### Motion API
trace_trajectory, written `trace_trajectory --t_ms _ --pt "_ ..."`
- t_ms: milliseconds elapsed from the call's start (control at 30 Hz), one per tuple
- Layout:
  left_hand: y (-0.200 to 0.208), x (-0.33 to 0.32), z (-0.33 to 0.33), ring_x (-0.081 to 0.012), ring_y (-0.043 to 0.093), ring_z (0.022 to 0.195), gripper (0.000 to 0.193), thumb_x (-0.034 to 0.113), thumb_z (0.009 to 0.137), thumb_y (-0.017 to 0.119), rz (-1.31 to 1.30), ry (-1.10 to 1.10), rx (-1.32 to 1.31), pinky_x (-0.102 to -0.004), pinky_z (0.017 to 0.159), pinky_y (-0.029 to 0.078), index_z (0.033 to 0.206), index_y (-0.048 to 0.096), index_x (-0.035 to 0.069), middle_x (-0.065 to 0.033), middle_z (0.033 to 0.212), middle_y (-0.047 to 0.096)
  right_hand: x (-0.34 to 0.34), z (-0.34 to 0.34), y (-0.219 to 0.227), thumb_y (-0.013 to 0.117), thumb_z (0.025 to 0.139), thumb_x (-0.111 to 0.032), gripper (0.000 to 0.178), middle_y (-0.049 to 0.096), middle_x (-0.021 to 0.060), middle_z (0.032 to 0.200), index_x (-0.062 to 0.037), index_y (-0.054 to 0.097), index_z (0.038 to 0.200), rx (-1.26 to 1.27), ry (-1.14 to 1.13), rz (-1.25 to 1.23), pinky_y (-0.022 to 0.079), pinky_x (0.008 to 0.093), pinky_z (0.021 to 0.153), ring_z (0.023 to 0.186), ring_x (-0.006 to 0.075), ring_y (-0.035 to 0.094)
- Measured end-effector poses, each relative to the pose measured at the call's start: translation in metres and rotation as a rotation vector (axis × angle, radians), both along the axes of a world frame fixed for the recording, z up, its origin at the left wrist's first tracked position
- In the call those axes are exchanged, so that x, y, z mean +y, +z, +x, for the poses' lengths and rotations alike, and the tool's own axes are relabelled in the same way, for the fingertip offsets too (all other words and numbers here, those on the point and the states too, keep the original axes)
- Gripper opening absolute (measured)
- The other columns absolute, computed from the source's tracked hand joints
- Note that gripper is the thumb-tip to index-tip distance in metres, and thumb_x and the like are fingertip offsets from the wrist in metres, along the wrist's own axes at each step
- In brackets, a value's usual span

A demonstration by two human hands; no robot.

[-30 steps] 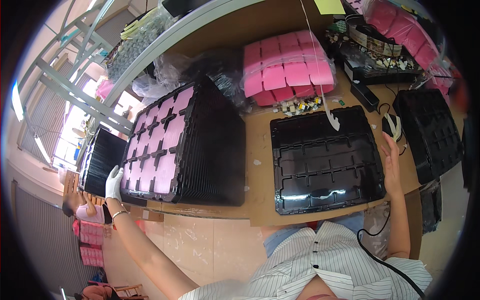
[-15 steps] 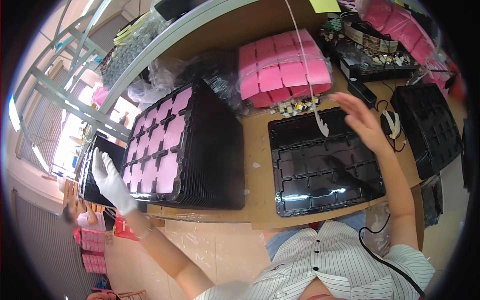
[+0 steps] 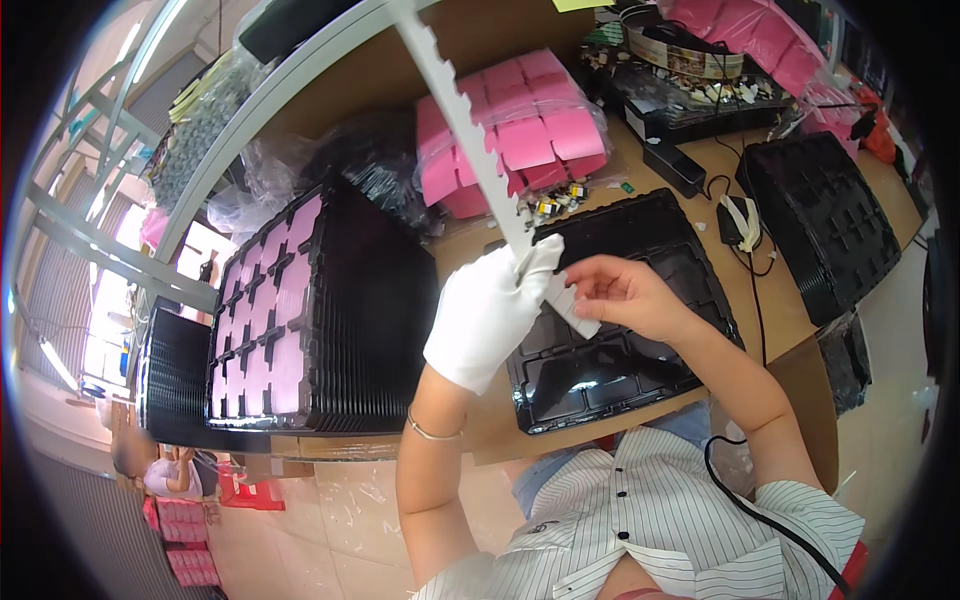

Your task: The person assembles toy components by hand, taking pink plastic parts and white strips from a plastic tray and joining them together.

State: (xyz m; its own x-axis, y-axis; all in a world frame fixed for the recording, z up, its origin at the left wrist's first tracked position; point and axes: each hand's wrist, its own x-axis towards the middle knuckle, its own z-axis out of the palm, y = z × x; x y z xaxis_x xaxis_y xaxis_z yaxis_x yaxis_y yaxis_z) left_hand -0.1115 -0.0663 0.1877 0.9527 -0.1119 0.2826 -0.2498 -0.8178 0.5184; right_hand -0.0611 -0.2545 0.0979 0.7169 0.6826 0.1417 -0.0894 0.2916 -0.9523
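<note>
1. Left grip: the gloved left hand [image 3: 485,320] is clamping the lower end of a jagged white strip [image 3: 465,120], which is running up and away above the desk [image 3: 785,310].
2. Right grip: the bare right hand [image 3: 635,300] is pinching a small white tab [image 3: 572,308], thumb and fingers closing on it. The tab is sitting between both hands, over the black blister tray [image 3: 640,375]. I'm not managing to tell whether tab and strip are joined or apart.
3. Status, my read: strip handling is sitting mid-step. Both hands are holding white material, and no white piece is showing on the uncovered part of the tray.
4. Near tray: its visible pockets are showing no pink. Glare and the hands are hiding the rest, so I'm not ruling out dark contents.
5. Left side: the tall tray stack [image 3: 375,320] is looking further along; pink sheets [image 3: 285,330] are filling the pockets on its facing side.
6. Right side: the other black tray stack [image 3: 820,220] is showing no pink. The plastic-wrapped pink bundle [image 3: 545,140] is sitting behind the near tray, so pink stock is remaining.
</note>
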Motion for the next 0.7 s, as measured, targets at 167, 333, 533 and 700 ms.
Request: trace_trajectory --t_ms 167,333,533,700 --pt "-0.019 -0.005 -0.009 -0.0309 0.064 0.061 0.025 0.028 0.096 0.058 -0.126 0.058 -0.019 -0.0385 0.058 0.050 0.103 0.070 0.008 -0.0174 0.074 0.065 -0.003 -0.004 -0.012 0.063 0.095 -0.012 0.010 0.059 -0.0013 0.085 -0.0027 0.060 0.095 -0.032 0.121 -0.141 0.046 0.0209 0.065 0.073 0.0041 0.054" --pt "-0.038 -0.005 -0.017 -0.0264 0.063 0.060 0.027 0.030 0.096 0.060 -0.227 0.030 0.085 -0.0346 0.058 0.049 0.106 0.071 0.008 -0.0164 0.071 0.064 0.009 -0.011 -0.006 0.059 0.098 -0.019 0.020 0.057 0.0013 0.079 -0.0030 0.055 0.086 -0.253 0.001 -0.190 0.045 0.0252 0.061 0.071 0.0084 0.055" --pt "-0.053 0.000 -0.024 -0.0247 0.065 0.063 0.024 0.025 0.096 0.060 -0.306 0.051 0.051 -0.0341 0.059 0.049 0.109 0.071 0.008 -0.0159 0.075 0.067 0.021 -0.007 -0.011 0.067 0.089 -0.024 0.024 0.050 0.0035 0.070 -0.0078 0.053 0.078 -1.305 -0.490 -0.289 0.043 0.0269 0.055 0.064 0.0182 0.052" --pt "-0.069 0.015 -0.018 -0.0279 0.068 0.068 0.024 0.023 0.097 0.057 -0.399 0.205 -0.003 -0.0360 0.062 0.051 0.113 0.070 0.009 -0.0165 0.082 0.069 0.025 0.002 0.001 0.073 0.076 -0.028 0.030 0.044 0.0002 0.067 -0.0132 0.047 0.072 -1.965 -0.747 -0.265 0.037 0.0246 0.051 0.060 0.0155 0.046"
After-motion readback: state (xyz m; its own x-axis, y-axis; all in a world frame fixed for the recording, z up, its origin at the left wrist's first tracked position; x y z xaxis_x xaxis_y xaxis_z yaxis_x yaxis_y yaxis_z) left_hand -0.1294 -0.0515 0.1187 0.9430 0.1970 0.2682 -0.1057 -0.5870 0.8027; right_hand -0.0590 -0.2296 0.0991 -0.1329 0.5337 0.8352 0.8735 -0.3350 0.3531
